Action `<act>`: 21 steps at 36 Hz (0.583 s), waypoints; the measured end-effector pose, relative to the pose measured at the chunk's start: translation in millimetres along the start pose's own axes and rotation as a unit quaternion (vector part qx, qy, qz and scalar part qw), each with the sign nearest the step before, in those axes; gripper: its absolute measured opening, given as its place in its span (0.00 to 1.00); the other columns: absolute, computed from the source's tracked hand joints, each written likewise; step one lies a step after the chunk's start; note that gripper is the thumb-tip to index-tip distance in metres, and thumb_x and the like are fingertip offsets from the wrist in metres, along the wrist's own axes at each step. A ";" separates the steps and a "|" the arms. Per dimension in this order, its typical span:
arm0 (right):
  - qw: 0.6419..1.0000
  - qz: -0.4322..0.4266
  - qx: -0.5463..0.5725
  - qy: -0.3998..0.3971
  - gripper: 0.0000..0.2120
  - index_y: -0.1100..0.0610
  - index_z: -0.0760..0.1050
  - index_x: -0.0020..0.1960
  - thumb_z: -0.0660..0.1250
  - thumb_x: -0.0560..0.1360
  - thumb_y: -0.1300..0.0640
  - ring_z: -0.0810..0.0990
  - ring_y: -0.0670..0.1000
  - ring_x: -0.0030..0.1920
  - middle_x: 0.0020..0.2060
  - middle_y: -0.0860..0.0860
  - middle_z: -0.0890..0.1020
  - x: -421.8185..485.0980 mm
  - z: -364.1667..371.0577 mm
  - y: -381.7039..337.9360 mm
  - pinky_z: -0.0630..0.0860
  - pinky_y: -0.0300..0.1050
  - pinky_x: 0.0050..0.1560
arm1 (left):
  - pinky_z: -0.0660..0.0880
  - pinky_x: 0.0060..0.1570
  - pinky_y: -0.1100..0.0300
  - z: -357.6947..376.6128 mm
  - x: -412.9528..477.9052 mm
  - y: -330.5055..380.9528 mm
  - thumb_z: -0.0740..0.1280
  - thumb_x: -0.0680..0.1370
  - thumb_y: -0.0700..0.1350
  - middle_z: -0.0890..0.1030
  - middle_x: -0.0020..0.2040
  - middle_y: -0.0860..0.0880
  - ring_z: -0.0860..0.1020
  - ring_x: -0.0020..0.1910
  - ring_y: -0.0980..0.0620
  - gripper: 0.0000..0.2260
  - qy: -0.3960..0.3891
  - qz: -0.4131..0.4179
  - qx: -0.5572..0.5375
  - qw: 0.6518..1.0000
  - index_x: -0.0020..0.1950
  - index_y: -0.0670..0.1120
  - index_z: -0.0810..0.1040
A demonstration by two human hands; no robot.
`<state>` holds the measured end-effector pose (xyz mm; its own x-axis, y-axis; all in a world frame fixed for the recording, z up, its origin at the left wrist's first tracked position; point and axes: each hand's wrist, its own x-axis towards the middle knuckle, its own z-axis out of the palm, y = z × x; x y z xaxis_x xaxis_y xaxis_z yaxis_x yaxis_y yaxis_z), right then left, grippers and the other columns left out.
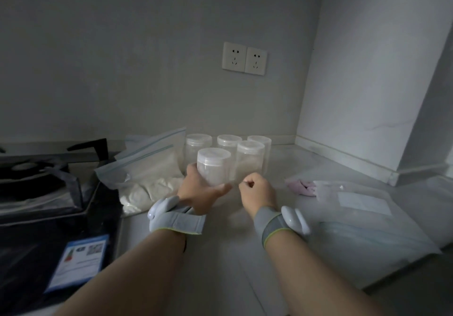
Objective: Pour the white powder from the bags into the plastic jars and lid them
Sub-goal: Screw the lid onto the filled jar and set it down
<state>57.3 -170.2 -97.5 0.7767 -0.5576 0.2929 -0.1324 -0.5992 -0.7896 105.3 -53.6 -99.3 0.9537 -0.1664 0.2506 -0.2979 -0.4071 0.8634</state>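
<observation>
Far left: black hob (29, 237) with a printed card (78, 264) lying on it. Next to it on the desk (220, 279), two zip bags (147, 175) slump with white powder and lean toward the jars. In this dim light I can't tell if the zips are sealed

Centre: five lidded jars (251, 156) stand packed close, some seeming to touch. The left hand (198, 193) wraps the front jar (213, 168) low on its wall, thumb across the near side, lid (214, 155) on. Fill level can't be read through the cloudy plastic. The right hand (257, 188) is just beside that jar, fingers curled in, nothing visible in it

Right: pink cloth (301, 188), then flat bags (362, 217) that look emptied

Risks, as I judge them:
- The grip is low and one-handed on smooth plastic. A quick pull could tip the front jar or knock over its neighbours
- The bags lean close to the cluster, so shifting a jar may let them slide or sag further
- The bag mouths look wider than the jar mouths, so an unsteadied pour would likely spill powder on the desk and toward the hob
- In poor light and with cloudy walls, a jar could be overfilled or a lid left half seated
- If the right hand doesn't brace the jar, twisting the lid would just spin the jar
</observation>
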 end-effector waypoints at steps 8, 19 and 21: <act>0.997 -0.004 0.081 -0.017 0.08 0.57 0.75 0.41 0.60 0.76 0.57 0.78 0.65 0.48 0.46 0.62 0.81 -18.1 14.1 -12.7 0.75 0.58 0.52 | 0.73 0.58 0.51 -29.1 -29.6 -3.8 0.77 0.67 0.50 0.74 0.57 0.47 0.74 0.58 0.46 0.35 0.003 0.034 0.004 0.999 0.67 0.42 0.65; 0.959 -0.018 0.278 -0.054 0.12 0.51 0.70 0.37 0.64 0.68 0.42 0.76 0.54 0.40 0.34 0.48 0.75 -25.9 31.8 -30.9 0.72 0.48 0.43 | 0.75 0.53 0.50 -28.9 -35.3 -2.9 0.76 0.59 0.60 0.78 0.55 0.46 0.78 0.53 0.46 0.39 0.084 0.045 -0.023 0.995 0.63 0.44 0.68; 0.933 -0.016 0.354 -0.072 0.09 0.52 0.70 0.41 0.67 0.72 0.48 0.73 0.49 0.37 0.36 0.49 0.74 -22.0 29.0 -33.5 0.72 0.41 0.35 | 0.73 0.48 0.54 -28.1 -34.7 -2.9 0.75 0.62 0.59 0.76 0.54 0.47 0.76 0.52 0.48 0.36 0.081 0.054 0.017 0.995 0.63 0.46 0.67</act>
<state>62.5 -121.1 -93.1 0.8546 -0.4331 0.2865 0.2914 -0.0569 -0.9549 74.2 -21.4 -98.2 0.9092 -0.0661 0.4110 -0.3982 -0.4259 0.8124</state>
